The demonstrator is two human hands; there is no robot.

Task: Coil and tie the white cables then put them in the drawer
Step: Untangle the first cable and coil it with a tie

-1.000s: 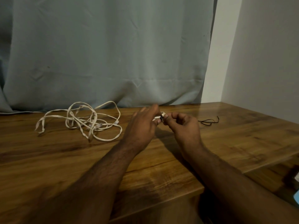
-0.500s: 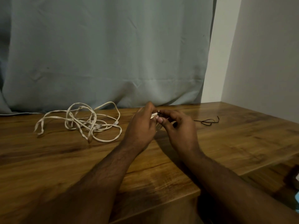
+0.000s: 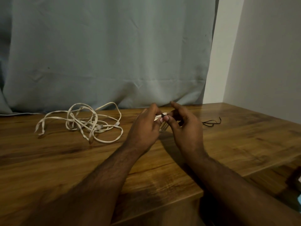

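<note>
Head view shows the grip at the centre: the left hand curls its fingers round a small coiled white cable, while the right hand pinches a dark tie wrapped about the bundle's top, thumb and forefinger closed on it. Holding the coil steady on one side probably keeps the loops from springing apart while the other side tightens the tie; most of the bundle is hidden behind the fingers, so how many turns it has cannot be told. Both hands hover just above the tabletop.

Left of the grip, well apart, lies a loose tangle of white cable, not yet coiled. Right of the grip, near the far edge, rests a spare black tie, likely kept ready for that tangle. Behind everything hangs a grey curtain. No drawer can be made out.

Compared with a second ago, the hands have drawn closer together and the right forefinger has lifted over the bundle; the tangle and the spare tie have not moved.
</note>
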